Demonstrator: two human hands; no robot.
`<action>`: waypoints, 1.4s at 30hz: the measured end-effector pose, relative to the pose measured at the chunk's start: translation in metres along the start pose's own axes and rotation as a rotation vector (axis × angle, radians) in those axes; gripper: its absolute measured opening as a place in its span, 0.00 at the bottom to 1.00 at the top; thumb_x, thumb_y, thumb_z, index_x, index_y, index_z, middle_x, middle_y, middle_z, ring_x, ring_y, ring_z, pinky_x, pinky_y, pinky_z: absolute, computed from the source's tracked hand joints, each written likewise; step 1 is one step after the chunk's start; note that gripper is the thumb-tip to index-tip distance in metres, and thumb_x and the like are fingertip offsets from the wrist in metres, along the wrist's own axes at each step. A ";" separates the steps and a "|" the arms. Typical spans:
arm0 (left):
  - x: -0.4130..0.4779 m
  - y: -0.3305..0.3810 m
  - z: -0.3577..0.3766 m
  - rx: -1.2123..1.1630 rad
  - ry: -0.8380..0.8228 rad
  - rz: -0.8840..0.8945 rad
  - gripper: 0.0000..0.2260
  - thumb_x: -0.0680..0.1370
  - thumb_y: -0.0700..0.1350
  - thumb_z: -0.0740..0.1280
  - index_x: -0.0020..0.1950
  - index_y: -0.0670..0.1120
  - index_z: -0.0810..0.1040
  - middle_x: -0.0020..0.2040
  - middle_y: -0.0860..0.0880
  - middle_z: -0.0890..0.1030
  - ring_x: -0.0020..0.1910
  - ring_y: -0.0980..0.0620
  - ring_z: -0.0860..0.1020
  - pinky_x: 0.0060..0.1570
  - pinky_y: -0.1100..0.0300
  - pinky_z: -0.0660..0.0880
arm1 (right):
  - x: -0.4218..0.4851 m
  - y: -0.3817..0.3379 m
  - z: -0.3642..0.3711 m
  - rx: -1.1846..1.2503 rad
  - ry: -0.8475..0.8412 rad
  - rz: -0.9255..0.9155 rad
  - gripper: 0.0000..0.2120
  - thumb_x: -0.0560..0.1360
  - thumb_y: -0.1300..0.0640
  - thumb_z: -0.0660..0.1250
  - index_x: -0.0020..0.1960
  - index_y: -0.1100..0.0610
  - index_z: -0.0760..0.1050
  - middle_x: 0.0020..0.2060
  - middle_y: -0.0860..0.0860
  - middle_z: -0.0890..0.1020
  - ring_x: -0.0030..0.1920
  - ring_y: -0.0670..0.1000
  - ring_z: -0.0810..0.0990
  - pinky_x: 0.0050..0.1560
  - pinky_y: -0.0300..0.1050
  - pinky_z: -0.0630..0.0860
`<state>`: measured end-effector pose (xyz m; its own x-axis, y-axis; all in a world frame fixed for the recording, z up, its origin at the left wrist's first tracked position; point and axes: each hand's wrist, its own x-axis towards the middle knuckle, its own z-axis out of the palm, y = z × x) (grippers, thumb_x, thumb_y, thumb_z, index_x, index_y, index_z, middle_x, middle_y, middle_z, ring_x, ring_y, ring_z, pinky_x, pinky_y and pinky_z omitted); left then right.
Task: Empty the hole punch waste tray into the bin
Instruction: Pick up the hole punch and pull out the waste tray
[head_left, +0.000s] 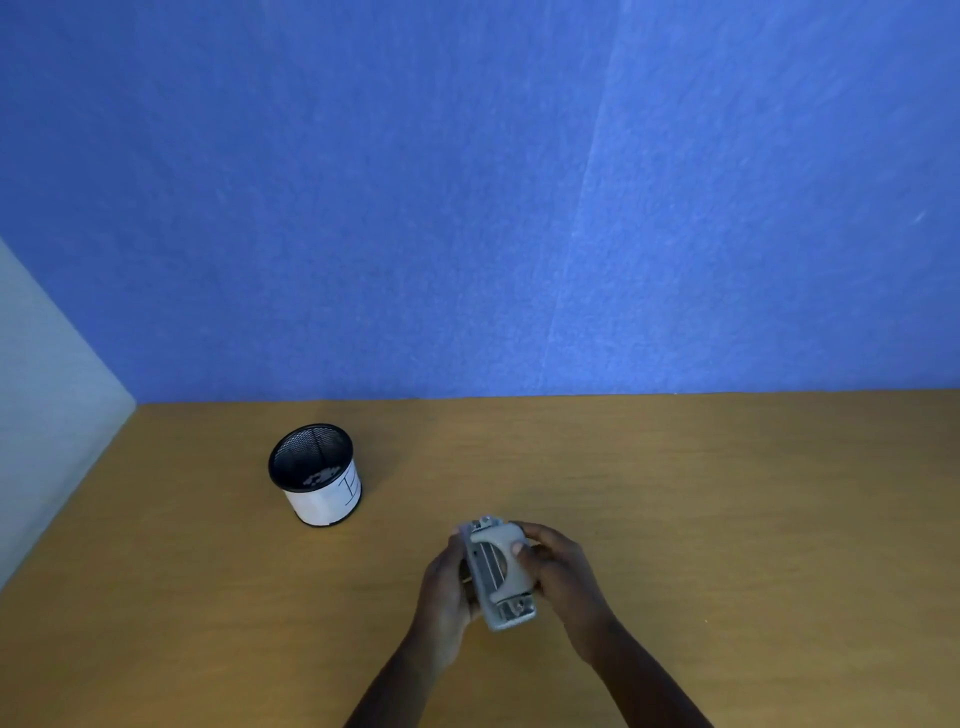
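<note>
blue partition wall (467, 182) behind a brown wooden desk (727, 493). item: grey hole punch (500, 571), held just above the desk near its front, between both hands. left hand (447, 582) wrapped round its left side; right hand (556, 566) closed on its right side, thumb on top. item: black mesh bin (314, 472), white paper sleeve, upright, well apart to the left.
</note>
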<state>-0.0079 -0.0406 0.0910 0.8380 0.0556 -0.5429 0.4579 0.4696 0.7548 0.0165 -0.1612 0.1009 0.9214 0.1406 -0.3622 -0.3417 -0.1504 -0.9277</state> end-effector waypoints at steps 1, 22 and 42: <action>-0.001 0.001 0.000 -0.035 -0.012 -0.012 0.18 0.81 0.50 0.53 0.46 0.42 0.78 0.32 0.48 0.83 0.27 0.53 0.81 0.26 0.61 0.77 | -0.001 -0.004 -0.001 0.141 -0.011 0.053 0.11 0.77 0.65 0.59 0.57 0.63 0.76 0.42 0.57 0.82 0.41 0.53 0.80 0.41 0.45 0.77; -0.011 0.020 0.025 0.139 -0.153 0.182 0.14 0.80 0.47 0.56 0.52 0.43 0.80 0.39 0.50 0.84 0.37 0.53 0.83 0.37 0.60 0.79 | -0.007 -0.028 -0.029 0.618 -0.231 0.150 0.21 0.80 0.52 0.51 0.54 0.65 0.77 0.42 0.58 0.85 0.40 0.52 0.85 0.39 0.43 0.82; -0.004 0.006 0.027 -0.026 -0.034 0.087 0.20 0.78 0.56 0.56 0.43 0.44 0.79 0.27 0.50 0.82 0.25 0.54 0.80 0.26 0.64 0.76 | -0.011 -0.047 -0.013 0.041 0.054 -0.001 0.18 0.77 0.56 0.62 0.47 0.73 0.78 0.38 0.60 0.79 0.37 0.52 0.78 0.36 0.38 0.76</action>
<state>-0.0005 -0.0619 0.1082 0.8842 0.0677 -0.4622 0.3750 0.4872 0.7887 0.0253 -0.1686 0.1500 0.9299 0.0874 -0.3571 -0.3473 -0.1097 -0.9313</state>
